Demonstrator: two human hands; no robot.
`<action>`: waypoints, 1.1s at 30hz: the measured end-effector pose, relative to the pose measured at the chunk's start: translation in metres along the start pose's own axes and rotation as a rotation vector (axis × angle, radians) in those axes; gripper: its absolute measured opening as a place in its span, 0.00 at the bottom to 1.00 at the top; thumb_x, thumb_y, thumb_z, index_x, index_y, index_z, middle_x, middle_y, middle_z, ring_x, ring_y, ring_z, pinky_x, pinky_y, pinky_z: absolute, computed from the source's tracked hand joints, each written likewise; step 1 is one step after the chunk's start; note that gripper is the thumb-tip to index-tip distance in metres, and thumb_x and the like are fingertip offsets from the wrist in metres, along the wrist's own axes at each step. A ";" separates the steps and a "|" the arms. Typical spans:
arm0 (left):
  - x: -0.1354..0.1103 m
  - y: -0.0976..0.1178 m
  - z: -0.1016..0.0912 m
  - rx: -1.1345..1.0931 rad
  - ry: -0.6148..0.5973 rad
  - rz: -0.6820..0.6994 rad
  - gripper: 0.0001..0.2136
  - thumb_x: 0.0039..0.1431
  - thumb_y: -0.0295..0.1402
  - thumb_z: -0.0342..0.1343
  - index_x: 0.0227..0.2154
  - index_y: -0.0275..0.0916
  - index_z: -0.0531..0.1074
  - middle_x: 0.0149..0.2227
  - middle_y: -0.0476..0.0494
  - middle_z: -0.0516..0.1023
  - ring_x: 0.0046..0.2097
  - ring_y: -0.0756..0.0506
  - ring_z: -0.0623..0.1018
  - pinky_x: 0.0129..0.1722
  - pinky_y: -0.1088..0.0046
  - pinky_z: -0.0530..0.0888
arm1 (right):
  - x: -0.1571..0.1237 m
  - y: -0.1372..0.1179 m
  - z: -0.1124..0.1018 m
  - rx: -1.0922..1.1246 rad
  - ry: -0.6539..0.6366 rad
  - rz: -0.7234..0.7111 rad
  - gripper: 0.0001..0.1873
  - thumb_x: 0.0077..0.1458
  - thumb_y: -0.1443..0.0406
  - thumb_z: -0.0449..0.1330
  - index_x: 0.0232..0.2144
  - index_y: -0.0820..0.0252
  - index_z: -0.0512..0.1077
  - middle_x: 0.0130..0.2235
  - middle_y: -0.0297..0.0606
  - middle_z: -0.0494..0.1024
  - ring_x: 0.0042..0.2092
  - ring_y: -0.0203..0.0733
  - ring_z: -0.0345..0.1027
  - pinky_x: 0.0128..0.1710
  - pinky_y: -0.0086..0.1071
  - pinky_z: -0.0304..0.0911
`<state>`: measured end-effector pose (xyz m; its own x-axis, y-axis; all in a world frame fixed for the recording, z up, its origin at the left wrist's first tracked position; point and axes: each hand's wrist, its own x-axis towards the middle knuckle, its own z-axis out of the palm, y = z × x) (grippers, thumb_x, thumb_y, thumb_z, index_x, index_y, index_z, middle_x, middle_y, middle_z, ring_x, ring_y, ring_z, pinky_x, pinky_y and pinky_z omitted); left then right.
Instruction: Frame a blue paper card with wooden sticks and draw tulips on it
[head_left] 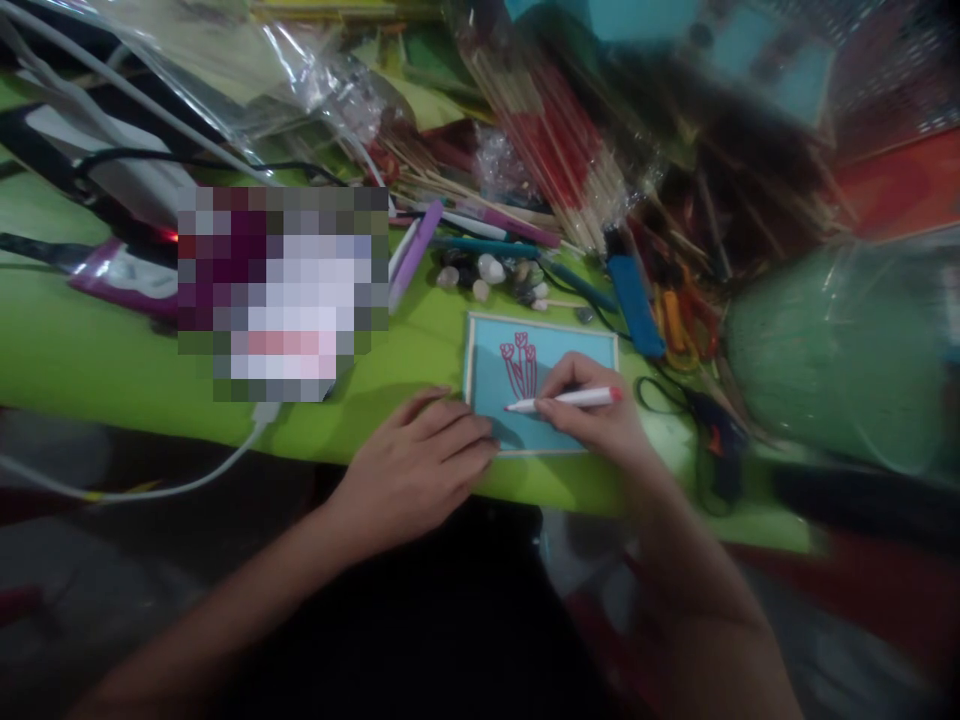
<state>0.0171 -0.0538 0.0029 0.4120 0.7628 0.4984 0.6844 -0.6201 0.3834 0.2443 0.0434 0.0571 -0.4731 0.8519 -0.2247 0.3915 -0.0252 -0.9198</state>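
A small light-blue board with a pale stick frame lies on the green table. Red outlines of flowers on stems are drawn on it. My right hand grips a white marker with a red end, pinched between thumb and fingers. The marker's tip is at the board, just below the drawn stems. Fingers stretched out and lying flat, my left hand rests over the board's lower left corner and the table beside it. Part of the board's right side is hidden behind my right hand.
Behind the board lie several pebbles, pens, a blue cutter and orange-handled scissors. A dark glue gun and a large green translucent container stand right. Cables and a purple-white power strip lie left; bundled sticks lie behind.
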 end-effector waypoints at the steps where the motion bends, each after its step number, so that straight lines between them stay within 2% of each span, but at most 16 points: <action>1: 0.000 0.000 0.000 0.002 -0.003 -0.002 0.05 0.68 0.30 0.60 0.43 0.43 0.79 0.45 0.48 0.84 0.49 0.43 0.77 0.60 0.60 0.72 | 0.000 0.000 0.001 -0.001 -0.002 0.002 0.12 0.53 0.58 0.71 0.29 0.57 0.73 0.26 0.30 0.73 0.26 0.33 0.59 0.26 0.29 0.52; 12: -0.003 0.000 0.002 0.005 -0.026 0.005 0.05 0.69 0.30 0.58 0.44 0.41 0.78 0.46 0.48 0.84 0.50 0.42 0.76 0.61 0.57 0.70 | 0.007 -0.003 0.008 -0.031 -0.013 0.002 0.13 0.54 0.57 0.72 0.30 0.57 0.74 0.27 0.30 0.74 0.28 0.34 0.61 0.27 0.29 0.56; 24: -0.002 0.000 0.002 -0.004 -0.042 0.001 0.05 0.67 0.29 0.59 0.43 0.42 0.79 0.45 0.48 0.84 0.50 0.43 0.77 0.61 0.58 0.70 | 0.012 0.001 0.012 -0.062 0.051 -0.025 0.16 0.55 0.52 0.73 0.34 0.55 0.77 0.32 0.34 0.81 0.33 0.38 0.71 0.32 0.32 0.65; 33: -0.002 0.000 0.001 -0.010 -0.043 0.000 0.06 0.68 0.29 0.58 0.43 0.42 0.79 0.46 0.47 0.84 0.50 0.42 0.77 0.61 0.58 0.70 | 0.013 0.002 0.011 -0.068 0.058 -0.048 0.13 0.56 0.56 0.73 0.35 0.56 0.78 0.33 0.34 0.82 0.33 0.38 0.72 0.33 0.31 0.66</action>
<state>0.0173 -0.0556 0.0008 0.4378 0.7700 0.4642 0.6787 -0.6216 0.3911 0.2301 0.0485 0.0491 -0.4469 0.8802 -0.1596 0.4232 0.0508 -0.9046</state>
